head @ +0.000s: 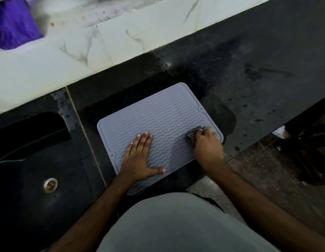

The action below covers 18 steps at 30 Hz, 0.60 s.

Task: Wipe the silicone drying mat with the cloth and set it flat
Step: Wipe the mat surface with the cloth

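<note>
Here we are mid-wipe. The silicone drying mat lies spread on the dark counter just beside the sink, its near corner reaching the counter's front edge. Our left hand rests on it with fingers straight and thumb out, pinning it down. Our right hand is curled round the bunched cloth, pressing it to the mat near the right edge. We judge the wiping under way but cannot tell how much of the ridged surface is covered (no wet trail shows on the mat). It looks flat already; what remains is finishing the passes and lifting both hands off.
</note>
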Tool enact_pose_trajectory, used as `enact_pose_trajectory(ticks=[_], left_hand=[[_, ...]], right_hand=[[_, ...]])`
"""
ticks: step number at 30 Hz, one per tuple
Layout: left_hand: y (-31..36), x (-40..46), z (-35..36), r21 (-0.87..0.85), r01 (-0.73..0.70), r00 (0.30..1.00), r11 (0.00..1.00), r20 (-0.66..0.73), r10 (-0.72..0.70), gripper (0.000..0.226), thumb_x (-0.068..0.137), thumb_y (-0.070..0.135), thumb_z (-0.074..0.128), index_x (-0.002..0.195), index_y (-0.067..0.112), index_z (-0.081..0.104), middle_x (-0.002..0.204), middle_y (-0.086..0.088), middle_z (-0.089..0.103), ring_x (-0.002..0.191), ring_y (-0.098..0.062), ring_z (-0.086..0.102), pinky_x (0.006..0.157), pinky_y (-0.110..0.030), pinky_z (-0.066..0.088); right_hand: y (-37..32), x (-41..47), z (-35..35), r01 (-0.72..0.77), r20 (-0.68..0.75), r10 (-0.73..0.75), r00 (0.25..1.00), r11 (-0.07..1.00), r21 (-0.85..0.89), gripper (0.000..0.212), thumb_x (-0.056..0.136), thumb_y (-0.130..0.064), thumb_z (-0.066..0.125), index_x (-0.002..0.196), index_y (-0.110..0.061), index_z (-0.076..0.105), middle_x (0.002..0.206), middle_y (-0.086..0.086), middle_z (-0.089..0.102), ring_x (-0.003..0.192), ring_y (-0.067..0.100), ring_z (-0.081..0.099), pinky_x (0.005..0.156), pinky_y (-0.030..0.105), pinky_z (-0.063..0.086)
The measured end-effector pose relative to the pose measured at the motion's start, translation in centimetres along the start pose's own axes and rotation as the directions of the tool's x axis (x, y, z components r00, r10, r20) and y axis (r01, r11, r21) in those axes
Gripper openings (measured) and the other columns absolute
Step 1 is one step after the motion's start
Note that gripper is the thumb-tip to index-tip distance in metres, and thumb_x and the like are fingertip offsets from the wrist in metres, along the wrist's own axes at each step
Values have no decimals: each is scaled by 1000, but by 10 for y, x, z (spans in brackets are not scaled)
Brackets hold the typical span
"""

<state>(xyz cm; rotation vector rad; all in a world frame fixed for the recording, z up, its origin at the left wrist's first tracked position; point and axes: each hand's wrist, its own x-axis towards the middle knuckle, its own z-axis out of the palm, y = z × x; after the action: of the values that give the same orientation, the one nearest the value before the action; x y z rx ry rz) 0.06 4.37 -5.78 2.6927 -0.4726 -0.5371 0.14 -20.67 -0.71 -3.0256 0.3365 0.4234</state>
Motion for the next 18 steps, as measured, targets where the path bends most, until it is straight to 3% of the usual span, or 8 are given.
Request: enact_pose_trajectory(ticks=[3,6,10,14,18], left_hand=[[0,1,2,21,20,1000,1000,7,-20,135,60,97,52,160,31,-10,166,13,-18,152,-10,-21,120,-36,-13],[0,1,1,29,16,1000,999,6,-16,133,59,97,45,160,30,-8,166,12,-19,152,-12,-19,121,-39,-10],[0,1,1,5,13,1000,1000,0,-13,132,59,95,48,160,32,-7,165,13,-19,152,-11,-19,121,-39,-10],[-1,1,2,3,19,1000,1000,15,-19,135,59,96,55,160,33,-9,166,13,-19,152,-11,-21,121,-41,-9],[-2,0,2,16,13,1000,1000,22,-14,134,61,97,52,158,34,-14,165,14,-23,151,-10,-24,122,-43,-11]], right_hand=[[-42,-22,-5,91,65,-90,994,996,-20,31,95,-12,46,122,-2,57,127,16,44,112,32,50,79,43,52],[-71,-40,-8,262,204,-262,943,965,28,35,90,-22,60,121,-7,60,126,11,45,118,31,49,89,45,50],[-62,-35,-15,351,310,-378,872,925,144,42,86,-22,62,128,-19,59,124,10,45,118,31,48,96,43,49],[-24,-19,-17,215,184,-267,946,941,260,59,81,-9,58,137,-30,55,116,10,47,109,30,53,93,39,49],[11,0,-13,52,-2,-52,999,992,118,53,84,-10,55,136,-18,51,118,15,44,112,36,48,84,46,50]])
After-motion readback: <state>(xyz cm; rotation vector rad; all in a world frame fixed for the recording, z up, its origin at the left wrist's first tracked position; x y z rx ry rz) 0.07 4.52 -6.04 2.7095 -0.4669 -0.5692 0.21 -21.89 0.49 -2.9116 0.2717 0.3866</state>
